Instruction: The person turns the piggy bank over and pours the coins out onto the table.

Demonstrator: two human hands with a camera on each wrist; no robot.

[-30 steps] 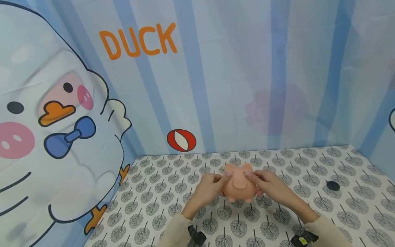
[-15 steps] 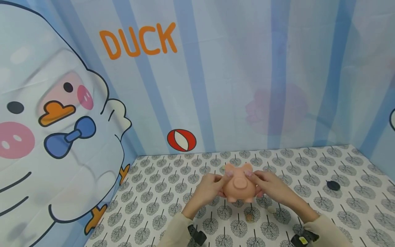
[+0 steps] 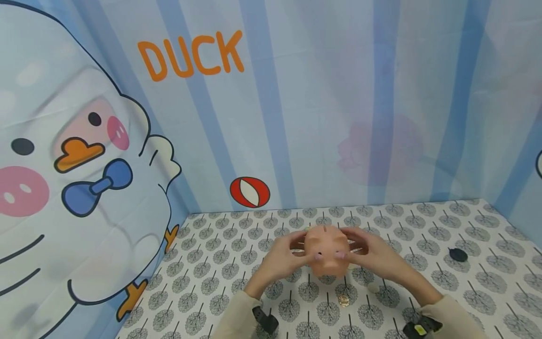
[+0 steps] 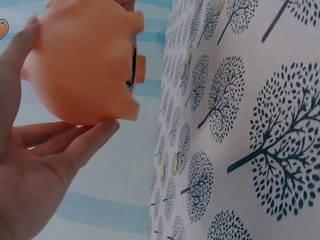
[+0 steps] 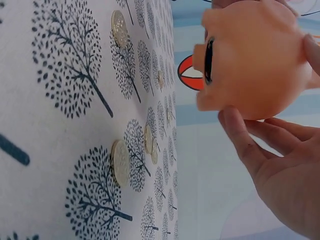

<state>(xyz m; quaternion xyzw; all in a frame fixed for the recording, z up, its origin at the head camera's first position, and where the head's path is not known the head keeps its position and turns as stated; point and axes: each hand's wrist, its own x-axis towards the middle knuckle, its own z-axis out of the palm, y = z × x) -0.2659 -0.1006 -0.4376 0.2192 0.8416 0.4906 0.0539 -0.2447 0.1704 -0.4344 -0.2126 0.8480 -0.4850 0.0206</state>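
The peach piggy bank [image 3: 326, 245] is up in the air, the left hand [image 3: 287, 256] and right hand [image 3: 372, 252] gripping it from either side. A dark hole [image 5: 209, 60] shows underneath. Coins [image 5: 120, 162] lie loose on the tree-print surface [image 3: 237, 226]; well off right sits a black disc [image 3: 458, 254].

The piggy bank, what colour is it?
The piggy bank is peachy orange, shown best in the right wrist view.
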